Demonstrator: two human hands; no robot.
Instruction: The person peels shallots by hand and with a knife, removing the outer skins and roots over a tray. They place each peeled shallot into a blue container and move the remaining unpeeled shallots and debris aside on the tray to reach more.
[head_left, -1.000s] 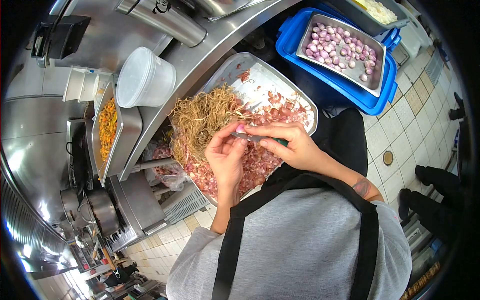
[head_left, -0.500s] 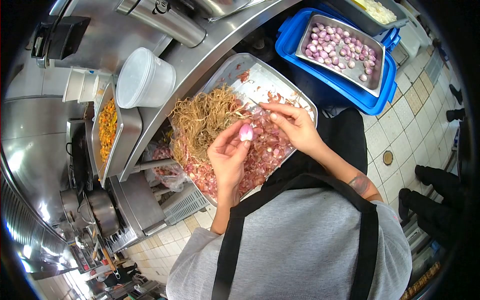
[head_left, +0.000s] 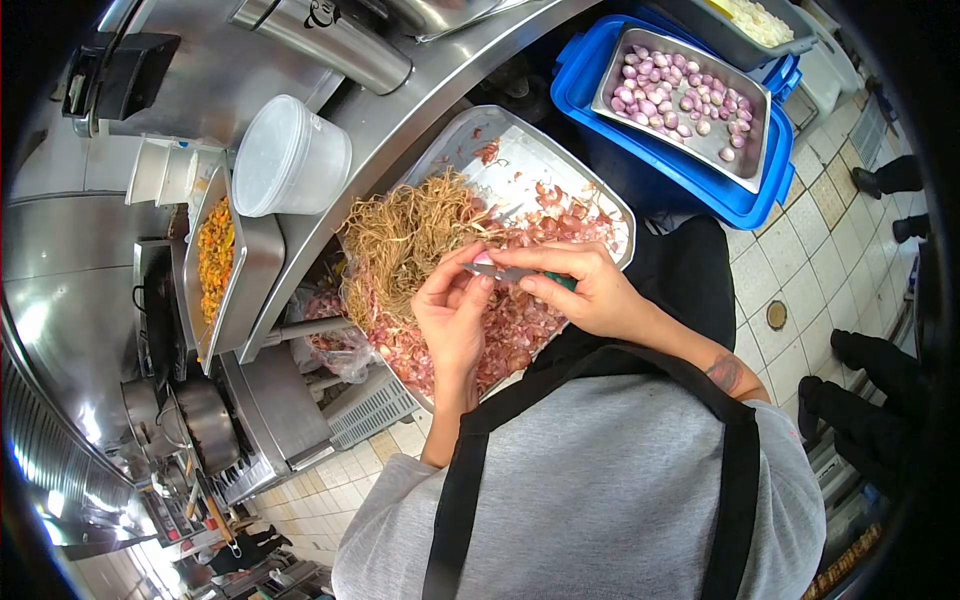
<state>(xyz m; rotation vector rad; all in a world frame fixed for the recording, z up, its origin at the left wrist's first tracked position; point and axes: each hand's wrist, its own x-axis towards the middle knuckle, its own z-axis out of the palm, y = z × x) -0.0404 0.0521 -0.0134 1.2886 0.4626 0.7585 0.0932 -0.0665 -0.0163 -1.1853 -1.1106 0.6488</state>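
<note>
Between the fingertips of my left hand is a small purple shallot, mostly hidden by fingers and blade. My right hand is closed around a paring knife with a green handle, its blade lying across the shallot. Below both hands is a large metal tray. Reddish shallot skins are spread over much of it, and a heap of dry, stringy roots covers its left side. At the upper right, peeled shallots lie in a steel pan.
The pan rests on a blue lidded bin. A steel counter curves along the left, bearing a white plastic tub and a tray of chopped orange vegetables. Other people's dark-clad legs are at the right on the tiled floor.
My right hand has turned and moved left, bringing the knife blade onto the shallot in my left hand. Another person's foot has shifted at the far right.
</note>
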